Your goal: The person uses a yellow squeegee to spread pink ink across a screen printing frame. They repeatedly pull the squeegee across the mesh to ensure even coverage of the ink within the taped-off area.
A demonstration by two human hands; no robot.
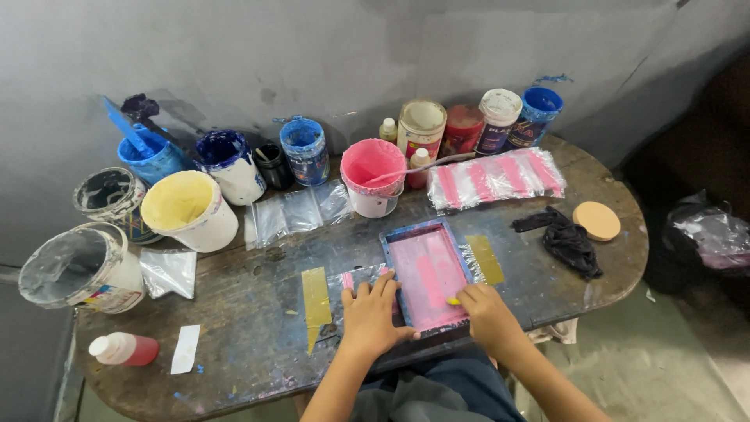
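A small blue-framed printing screen (pixel 428 270) coated in pink ink lies flat on the worn table (pixel 234 359), over a clear plastic bag. My left hand (pixel 372 316) rests flat on the screen's left edge and the bag beside it, fingers spread. At the screen's near right corner, my right hand (pixel 487 311) is closed over a small yellow piece (pixel 453 300), pressing it on the pink mesh. Two yellow tape strips (pixel 316 297) flank the screen on the table.
Several open paint tubs line the back: a pink one with a stick (pixel 372 176), a yellow one (pixel 191 209), blue ones (pixel 305 148). Pink-striped printed bags (pixel 496 178) lie at back right, blank bags (pixel 293 211) in the middle. There is also a black rag (pixel 569 242), a round sponge (pixel 597 220) and a red bottle (pixel 123 348).
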